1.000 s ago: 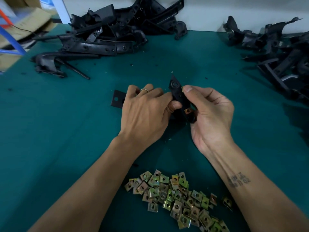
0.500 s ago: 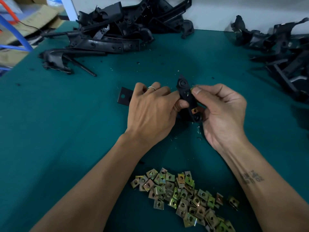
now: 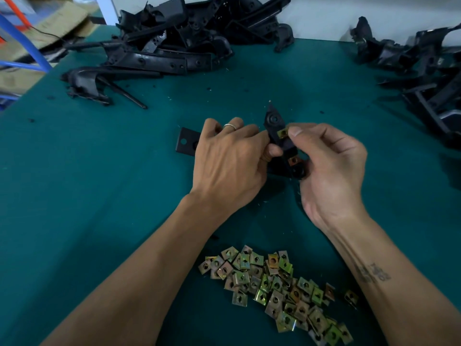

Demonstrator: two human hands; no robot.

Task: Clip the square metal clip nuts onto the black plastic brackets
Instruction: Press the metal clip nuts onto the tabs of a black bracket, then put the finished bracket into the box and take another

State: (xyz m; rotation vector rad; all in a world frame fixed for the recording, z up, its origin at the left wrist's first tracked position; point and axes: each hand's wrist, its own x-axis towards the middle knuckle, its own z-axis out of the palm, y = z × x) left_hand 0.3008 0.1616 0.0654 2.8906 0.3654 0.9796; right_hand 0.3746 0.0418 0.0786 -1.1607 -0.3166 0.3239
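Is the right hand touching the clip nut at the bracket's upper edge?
Touching: the head view shows the right hand pinching the clip nut against the bracket.

Matt black plastic bracket — shiny iridescent metal clip nuts.

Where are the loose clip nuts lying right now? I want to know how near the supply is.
In the head view, the pile of clip nuts lies on the green table near the bottom edge, between the person's forearms, below the held bracket.
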